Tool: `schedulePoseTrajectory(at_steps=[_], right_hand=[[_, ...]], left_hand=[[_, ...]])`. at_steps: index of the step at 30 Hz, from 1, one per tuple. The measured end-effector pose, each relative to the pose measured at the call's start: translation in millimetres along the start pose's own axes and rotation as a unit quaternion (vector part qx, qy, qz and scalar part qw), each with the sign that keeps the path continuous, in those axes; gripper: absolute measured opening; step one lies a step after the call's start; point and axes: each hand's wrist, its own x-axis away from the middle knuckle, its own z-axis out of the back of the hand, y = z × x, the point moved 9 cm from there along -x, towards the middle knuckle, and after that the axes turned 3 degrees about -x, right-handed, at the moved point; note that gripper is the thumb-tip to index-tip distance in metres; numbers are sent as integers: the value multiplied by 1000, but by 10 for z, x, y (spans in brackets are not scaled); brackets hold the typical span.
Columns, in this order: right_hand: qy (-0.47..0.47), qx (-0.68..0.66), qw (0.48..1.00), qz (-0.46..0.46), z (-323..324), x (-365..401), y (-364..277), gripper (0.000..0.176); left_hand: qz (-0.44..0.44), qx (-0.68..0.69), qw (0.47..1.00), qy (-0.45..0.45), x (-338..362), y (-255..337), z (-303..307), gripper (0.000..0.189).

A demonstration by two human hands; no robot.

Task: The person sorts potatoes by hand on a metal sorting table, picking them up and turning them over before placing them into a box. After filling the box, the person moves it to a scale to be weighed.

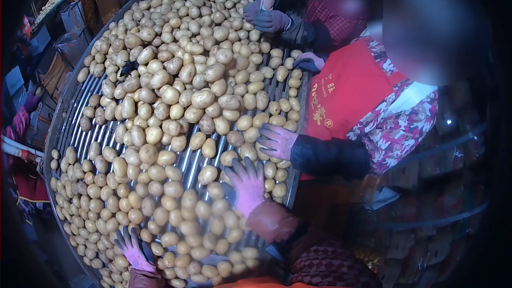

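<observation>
Potatoes [176,93] cover a slatted metal roller table [189,162], heaped thickest at its far middle. My left hand [134,249], in a pink glove with dark fingers, is at the near left among potatoes, its fingers spread. In a matching glove, my right hand [247,185] reaches over potatoes near the table's right edge. Its fingers are stretched apart, and no potato shows in its grasp. Whether either palm presses on a potato is hidden.
A co-worker in a red apron [346,90] stands at the right edge, with a gloved hand [277,141] just beyond my right hand. Another person's gloved hands [269,17] are farther back. Boxes [73,15] stand left, and a dark object [128,68] lies on the heap.
</observation>
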Motion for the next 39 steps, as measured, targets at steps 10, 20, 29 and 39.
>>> schedulePoseTrajectory(at_steps=[10, 20, 29, 39], right_hand=[[-16, -44, 999, 13, 17, -10, -16, 50], [-4, -65, 997, 32, 68, -56, -22, 48], [26, -56, 998, 29, 117, -59, -31, 41], [-4, -71, 997, 32, 98, -68, -48, 49]], left_hand=[[-2, -13, 1000, -7, 41, 7, 40, 54], [-5, -25, 999, -22, 46, 28, 105, 55], [-4, -54, 998, -42, -33, 28, 87, 58], [13, -65, 995, -68, 4, 20, 109, 56]])
